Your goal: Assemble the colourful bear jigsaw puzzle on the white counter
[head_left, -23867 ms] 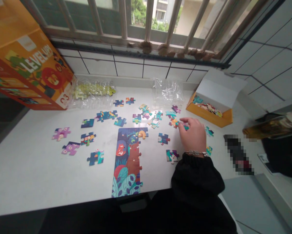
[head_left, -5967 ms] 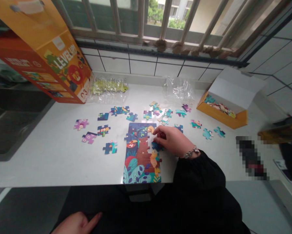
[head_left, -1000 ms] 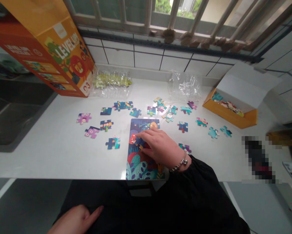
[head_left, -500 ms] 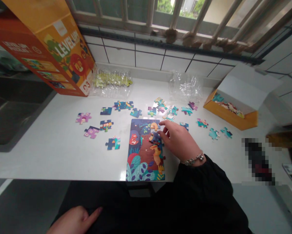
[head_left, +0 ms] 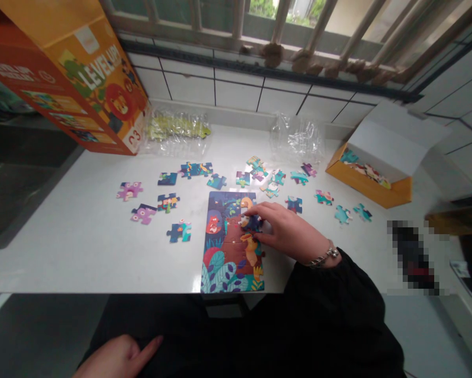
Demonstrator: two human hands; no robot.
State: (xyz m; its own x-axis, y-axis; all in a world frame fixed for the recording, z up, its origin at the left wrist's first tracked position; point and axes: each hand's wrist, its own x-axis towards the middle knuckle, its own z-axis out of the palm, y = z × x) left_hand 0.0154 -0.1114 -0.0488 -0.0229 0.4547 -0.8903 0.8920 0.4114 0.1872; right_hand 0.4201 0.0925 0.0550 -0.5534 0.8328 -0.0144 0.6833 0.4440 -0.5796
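Observation:
My right hand [head_left: 285,232] sits over the assembled part of a tall jigsaw puzzle [head_left: 223,257], its fingertips pinching a dark blue puzzle piece [head_left: 252,223] at the puzzle's right side. Fingers hide part of that piece. An orange piece [head_left: 248,205] and a brown and orange section [head_left: 251,249] lie close to my hand. Below the counter, my left hand [head_left: 115,358] rests on my dark clothing, touching no puzzle piece. Several loose puzzle pieces [head_left: 216,181] lie on the white counter above and on both sides of the puzzle.
A yellow-orange box tray [head_left: 367,184] with a white lid holds more pieces at the right. A large orange "Level Up" box [head_left: 74,79] leans at the far left. Clear plastic bags [head_left: 296,139] lie along the tiled wall below a barred window. A pixelated object [head_left: 412,257] stands at the right.
My right hand has come down from just beside the dark blue piece and its fingers now grip that piece. My left hand has stayed on my lap.

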